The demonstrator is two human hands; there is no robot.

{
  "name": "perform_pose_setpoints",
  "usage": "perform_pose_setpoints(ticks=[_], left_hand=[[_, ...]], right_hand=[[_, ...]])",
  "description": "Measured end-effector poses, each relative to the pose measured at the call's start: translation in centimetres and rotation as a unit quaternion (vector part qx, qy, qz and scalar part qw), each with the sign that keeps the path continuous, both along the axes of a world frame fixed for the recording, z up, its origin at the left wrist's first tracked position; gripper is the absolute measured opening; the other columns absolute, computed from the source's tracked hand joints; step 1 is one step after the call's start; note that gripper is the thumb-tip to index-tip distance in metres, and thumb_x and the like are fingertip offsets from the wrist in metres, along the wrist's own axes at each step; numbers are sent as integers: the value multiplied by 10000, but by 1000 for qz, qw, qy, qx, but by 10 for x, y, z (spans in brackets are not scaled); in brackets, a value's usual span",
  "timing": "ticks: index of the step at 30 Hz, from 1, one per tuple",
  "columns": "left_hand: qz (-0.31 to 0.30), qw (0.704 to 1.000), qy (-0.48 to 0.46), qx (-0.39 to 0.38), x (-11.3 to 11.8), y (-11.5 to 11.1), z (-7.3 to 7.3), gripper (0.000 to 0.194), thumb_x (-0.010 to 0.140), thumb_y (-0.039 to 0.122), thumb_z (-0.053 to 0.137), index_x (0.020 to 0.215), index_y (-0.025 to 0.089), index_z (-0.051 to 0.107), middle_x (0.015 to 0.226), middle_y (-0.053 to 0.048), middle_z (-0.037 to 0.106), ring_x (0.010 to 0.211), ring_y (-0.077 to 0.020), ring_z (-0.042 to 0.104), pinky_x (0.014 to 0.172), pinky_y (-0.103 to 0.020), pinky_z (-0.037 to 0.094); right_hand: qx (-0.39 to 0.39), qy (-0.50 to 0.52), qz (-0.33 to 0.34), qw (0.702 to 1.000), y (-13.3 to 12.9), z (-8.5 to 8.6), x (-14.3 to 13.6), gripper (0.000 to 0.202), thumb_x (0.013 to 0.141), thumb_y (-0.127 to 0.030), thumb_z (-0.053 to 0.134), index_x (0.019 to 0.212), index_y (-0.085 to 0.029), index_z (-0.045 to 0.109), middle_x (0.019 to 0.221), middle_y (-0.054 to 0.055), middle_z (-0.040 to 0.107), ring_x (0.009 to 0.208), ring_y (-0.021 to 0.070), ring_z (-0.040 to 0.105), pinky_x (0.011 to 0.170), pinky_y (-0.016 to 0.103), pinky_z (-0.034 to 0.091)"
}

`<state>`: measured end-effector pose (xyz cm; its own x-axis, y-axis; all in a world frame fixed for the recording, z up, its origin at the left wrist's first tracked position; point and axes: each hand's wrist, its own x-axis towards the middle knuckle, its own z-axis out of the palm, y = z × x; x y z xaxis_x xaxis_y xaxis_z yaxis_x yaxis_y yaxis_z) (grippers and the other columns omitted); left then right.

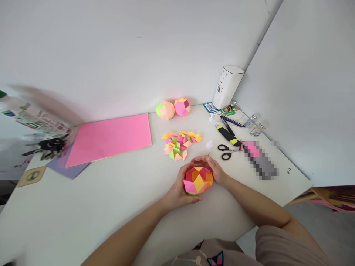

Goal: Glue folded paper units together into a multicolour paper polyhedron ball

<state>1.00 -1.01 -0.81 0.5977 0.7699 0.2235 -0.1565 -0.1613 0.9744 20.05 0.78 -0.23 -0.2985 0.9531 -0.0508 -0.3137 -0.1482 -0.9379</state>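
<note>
Open-topped ball of folded pink, yellow and red paper [198,183] is nearer the person than the heap of small folded multicoloured paper pieces [181,140]. Left hand [176,194] and right hand [217,171] are cupped round it, fingers curved (can't tell if it's lifted, tbh). Squeezing too hard could buckle that open rim, and uneven pressure might pop a joint imo. Black-handled scissors [230,150] lie right of the heap.

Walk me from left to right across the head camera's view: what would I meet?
Keys → pink paper → peach-and-green ball → open paper ball → scissors → small bottles.
</note>
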Motion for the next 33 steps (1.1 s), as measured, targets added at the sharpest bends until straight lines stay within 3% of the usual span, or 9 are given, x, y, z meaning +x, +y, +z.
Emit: perform_pose_setpoints(ticks=[8,16,25,30,33], left_hand=[[3,1000,16,1,-1,0,0,986,628,354,803,1400,298,192,1437,-144,243,1305,-346,331,1044,-538,354],[-2,1000,7,7,0,0,-2,997,629,366,801,1407,284,183,1435,-157,263,1316,-346,329,1047,-542,350],[81,997,-10,8,2,-2,-5,922,644,373,791,1376,314,234,1340,-114,321,1262,-302,366,1013,-495,403],[147,985,-2,85,1,-2,-4,925,635,398,794,1380,341,249,1357,-112,271,1255,-306,362,1005,-498,415],[161,975,9,156,0,-2,-4,964,625,425,793,1400,348,225,1386,-123,252,1296,-336,320,1013,-523,404]], right_hand=[[3,-21,0,1000,-1,6,1,457,870,-591,448,1034,-204,628,1149,101,639,1071,245,609,944,426,461],[-5,-33,14,999,-2,0,4,468,882,-582,433,1086,-197,603,1182,115,621,1055,248,621,933,432,468],[34,-80,36,996,-3,9,5,408,882,-518,495,1129,-202,574,1197,115,596,1136,242,567,950,417,449],[33,-131,25,991,-4,11,2,385,866,-507,531,1106,-215,602,1168,92,614,1079,225,586,912,379,468],[0,-105,36,994,-5,9,-1,391,868,-519,519,1099,-217,611,1138,82,637,982,209,627,818,339,503]])
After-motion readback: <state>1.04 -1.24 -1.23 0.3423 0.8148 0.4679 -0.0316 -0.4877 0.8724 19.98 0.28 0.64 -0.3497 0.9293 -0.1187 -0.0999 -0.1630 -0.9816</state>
